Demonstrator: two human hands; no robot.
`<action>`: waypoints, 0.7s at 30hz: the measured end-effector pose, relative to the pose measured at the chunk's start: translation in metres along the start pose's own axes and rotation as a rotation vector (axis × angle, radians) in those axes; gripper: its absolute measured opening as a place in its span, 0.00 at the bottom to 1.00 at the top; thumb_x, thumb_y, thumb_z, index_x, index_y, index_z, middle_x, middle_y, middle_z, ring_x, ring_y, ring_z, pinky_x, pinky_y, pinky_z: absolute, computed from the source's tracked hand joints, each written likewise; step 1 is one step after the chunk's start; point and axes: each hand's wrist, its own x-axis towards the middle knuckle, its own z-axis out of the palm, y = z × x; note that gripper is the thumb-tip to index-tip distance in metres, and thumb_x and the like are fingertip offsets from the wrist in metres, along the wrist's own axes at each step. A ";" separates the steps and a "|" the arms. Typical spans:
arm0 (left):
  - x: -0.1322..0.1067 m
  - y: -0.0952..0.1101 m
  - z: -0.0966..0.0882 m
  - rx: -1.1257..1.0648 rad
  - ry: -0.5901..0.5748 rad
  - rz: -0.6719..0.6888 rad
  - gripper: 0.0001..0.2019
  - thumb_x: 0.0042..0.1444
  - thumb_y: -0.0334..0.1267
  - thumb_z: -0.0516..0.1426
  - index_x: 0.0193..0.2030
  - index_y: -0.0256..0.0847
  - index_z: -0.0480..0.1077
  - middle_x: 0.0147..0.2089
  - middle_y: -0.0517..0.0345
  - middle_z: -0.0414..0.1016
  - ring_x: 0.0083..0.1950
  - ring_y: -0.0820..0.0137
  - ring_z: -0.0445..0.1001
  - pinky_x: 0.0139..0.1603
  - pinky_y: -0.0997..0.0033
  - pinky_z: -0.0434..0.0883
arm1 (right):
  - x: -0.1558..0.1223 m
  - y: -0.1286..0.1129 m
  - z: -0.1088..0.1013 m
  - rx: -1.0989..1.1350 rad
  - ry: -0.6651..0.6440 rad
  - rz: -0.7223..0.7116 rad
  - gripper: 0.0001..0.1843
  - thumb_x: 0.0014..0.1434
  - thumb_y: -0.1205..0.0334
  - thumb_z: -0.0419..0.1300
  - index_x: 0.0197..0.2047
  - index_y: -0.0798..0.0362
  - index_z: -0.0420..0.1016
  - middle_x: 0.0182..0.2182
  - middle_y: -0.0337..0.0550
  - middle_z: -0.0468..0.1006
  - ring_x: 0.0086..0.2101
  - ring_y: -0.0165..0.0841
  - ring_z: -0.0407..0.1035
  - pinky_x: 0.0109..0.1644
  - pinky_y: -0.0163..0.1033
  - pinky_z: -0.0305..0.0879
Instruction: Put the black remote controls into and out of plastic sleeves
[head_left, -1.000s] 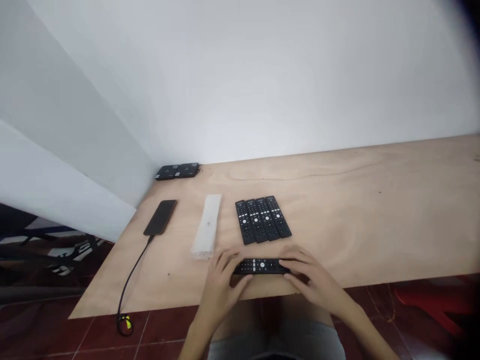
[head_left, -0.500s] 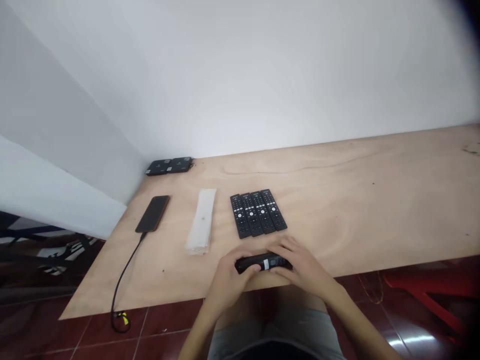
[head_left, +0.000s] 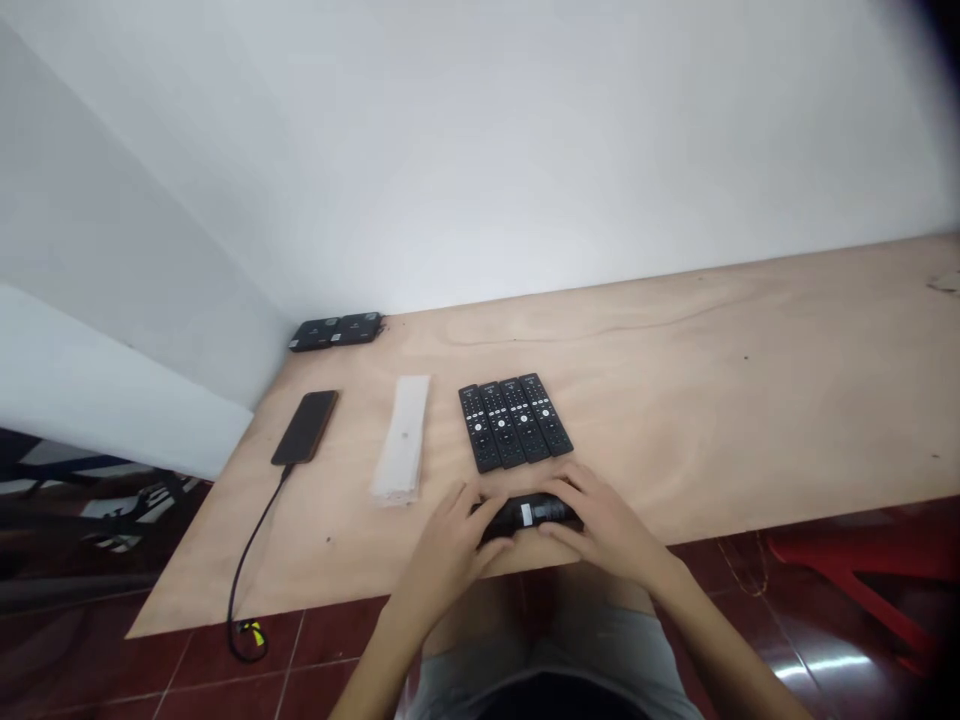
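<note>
Both my hands hold one black remote control crosswise near the front edge of the plywood table. It is turned so that its back, with a white label, faces up. My left hand grips its left end and my right hand covers its right end, fingers curled round it. Just beyond lies a row of several black remotes, side by side, buttons up.
A clear plastic sleeve lies left of the row. Further left a black phone rests with its cable hanging over the table edge. Two flat black devices sit by the white wall. Red tiled floor lies below.
The remote lay buttons-up under my hands a second ago; it has since been rolled over so that its labelled back shows. My hands stay at its two ends.
</note>
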 end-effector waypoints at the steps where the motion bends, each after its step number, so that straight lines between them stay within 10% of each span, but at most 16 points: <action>1: 0.001 -0.002 -0.002 0.003 -0.030 0.021 0.25 0.67 0.40 0.69 0.68 0.50 0.74 0.58 0.46 0.78 0.56 0.51 0.78 0.55 0.47 0.81 | 0.000 0.000 0.000 -0.003 0.004 -0.006 0.21 0.72 0.56 0.69 0.65 0.42 0.76 0.59 0.51 0.77 0.58 0.51 0.73 0.62 0.58 0.76; 15: -0.013 -0.033 -0.021 -0.210 0.068 -0.045 0.15 0.73 0.42 0.63 0.63 0.49 0.75 0.59 0.50 0.80 0.59 0.58 0.81 0.59 0.55 0.81 | -0.003 0.007 0.002 -0.012 0.036 -0.013 0.26 0.73 0.57 0.67 0.72 0.40 0.74 0.59 0.52 0.77 0.59 0.51 0.72 0.65 0.61 0.75; 21: -0.014 -0.029 -0.035 -0.145 -0.068 -0.044 0.21 0.69 0.38 0.66 0.67 0.53 0.74 0.60 0.52 0.82 0.58 0.55 0.81 0.60 0.51 0.81 | -0.002 0.007 0.001 -0.007 0.013 -0.003 0.24 0.74 0.55 0.66 0.71 0.42 0.74 0.60 0.53 0.75 0.60 0.52 0.70 0.66 0.63 0.73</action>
